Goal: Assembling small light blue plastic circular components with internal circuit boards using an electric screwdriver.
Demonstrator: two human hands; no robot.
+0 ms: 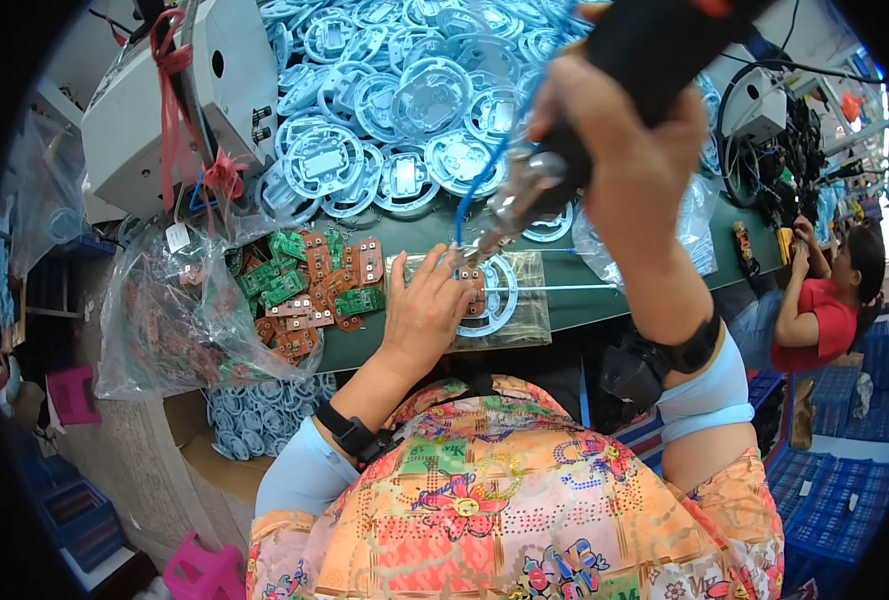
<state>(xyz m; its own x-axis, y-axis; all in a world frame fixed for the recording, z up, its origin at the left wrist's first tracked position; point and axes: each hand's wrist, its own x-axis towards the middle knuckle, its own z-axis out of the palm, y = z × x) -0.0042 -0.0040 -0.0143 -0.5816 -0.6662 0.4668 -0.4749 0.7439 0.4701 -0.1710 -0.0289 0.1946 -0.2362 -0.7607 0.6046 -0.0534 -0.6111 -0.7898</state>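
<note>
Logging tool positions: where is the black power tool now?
In the head view, the black power tool is right of top centre, in the right hand, its metal nose slanting down toward the left hand.

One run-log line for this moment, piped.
left hand: at blue ring and brown board | right hand: holding black handheld tool, metal nose by left hand, contact unclear | nearby: loose boards, heap of blue discs

Right fingers (pixel 587 95) grip black tool (pixel 655 60); left fingers (pixel 435 267) at blue disc (pixel 509 308).
</note>
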